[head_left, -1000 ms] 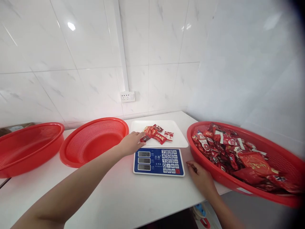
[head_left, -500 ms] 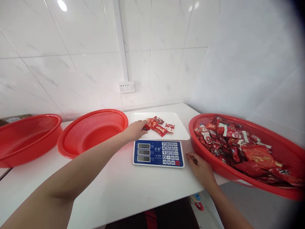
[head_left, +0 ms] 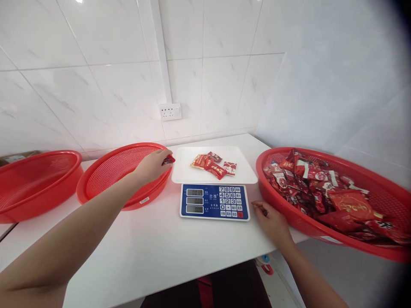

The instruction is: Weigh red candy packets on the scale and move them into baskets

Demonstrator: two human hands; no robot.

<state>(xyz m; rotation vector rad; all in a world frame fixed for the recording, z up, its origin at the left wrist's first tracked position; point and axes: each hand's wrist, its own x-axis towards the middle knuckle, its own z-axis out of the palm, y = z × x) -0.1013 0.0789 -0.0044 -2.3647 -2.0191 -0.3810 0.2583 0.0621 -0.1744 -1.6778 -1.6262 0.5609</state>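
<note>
My left hand (head_left: 159, 161) pinches a small red-wrapped snack packet (head_left: 168, 159) above the right rim of the middle red basket (head_left: 128, 152). Beside it, the white weighing pan (head_left: 183, 167) of a blue digital scale (head_left: 212, 203) bears several red packets (head_left: 213, 167) in a loose heap. The scale's top display (head_left: 195, 193) seems to read 0.039. Resting on the table between the scale and the right basket, my right hand (head_left: 271, 222) has its fingers curled; a small dark spot shows under them, and I cannot tell what it is.
A large red basket (head_left: 382, 182) on the right is heaped with red snack packets (head_left: 321, 192). Another red basket (head_left: 35, 192) stands at the far left of the white table (head_left: 154, 248). Behind is a tiled wall with a socket (head_left: 171, 112).
My left hand has moved left from the pan to the middle basket's rim, carrying one packet. The display has dropped from about 0.053 to 0.039. My right hand has stayed beside the scale.
</note>
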